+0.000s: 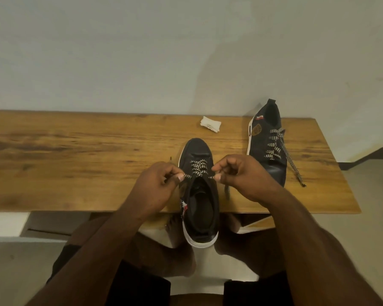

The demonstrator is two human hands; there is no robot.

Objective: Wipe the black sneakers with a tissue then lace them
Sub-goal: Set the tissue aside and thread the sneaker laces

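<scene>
Left hand [158, 184] and right hand [241, 175] each pinch the lace [198, 168] on near sneaker [200, 202]; pull both ends evenly before next eyelets.

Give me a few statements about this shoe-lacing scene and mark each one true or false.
1. Both hands pinch the lace of the near sneaker. True: the left hand and the right hand each hold one end of the checkered lace.
2. The tissue lies inside the far sneaker. False: it lies on the wooden table, to the left of that sneaker and apart from it.
3. The near sneaker's heel sticks out past the table's front edge. True.
4. The far sneaker has no lace. False: it is laced, with a loose end trailing onto the table.
5. The two sneakers touch. False: bare table shows between them.
</scene>
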